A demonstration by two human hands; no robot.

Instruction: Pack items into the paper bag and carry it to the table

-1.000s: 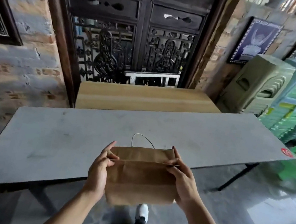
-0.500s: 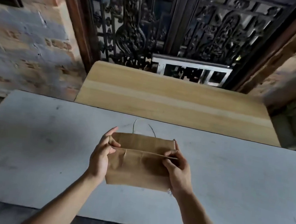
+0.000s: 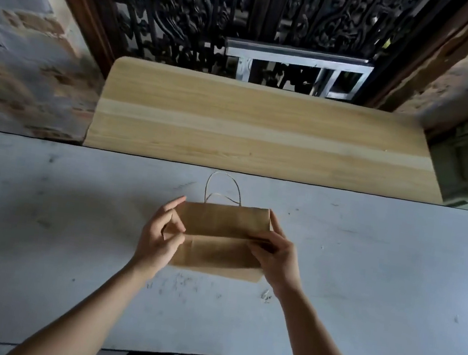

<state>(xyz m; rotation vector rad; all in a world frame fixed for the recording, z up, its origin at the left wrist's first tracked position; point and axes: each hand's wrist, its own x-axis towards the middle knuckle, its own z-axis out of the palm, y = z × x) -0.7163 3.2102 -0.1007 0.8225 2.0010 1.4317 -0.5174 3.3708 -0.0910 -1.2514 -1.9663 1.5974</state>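
Two hands meet at the centre of the frame around one brown paper bag (image 3: 220, 239). We see no brand, label or writing anywhere. Our left hand (image 3: 160, 239) pinches the bag's left edge between thumb and fingers, and our right hand (image 3: 274, 254) grips its right edge at the fold line. The bag is plain kraft paper, a flat rectangle with one crease running across its middle, and it lies on, or just above, the grey table (image 3: 41, 226); we cannot tell whether it touches. Thin twine handles (image 3: 223, 186) loop out from the bag's far edge, above it in the frame. The table has a pale, matte, scuffed surface with small specks below the bag. Beyond it, in the upper middle of the frame, sits a light wooden board (image 3: 263, 127) with rounded corners and long grain stripes. Dark carved wooden screens (image 3: 189, 7) fill the top, flanked by rough brick walls (image 3: 17, 74).
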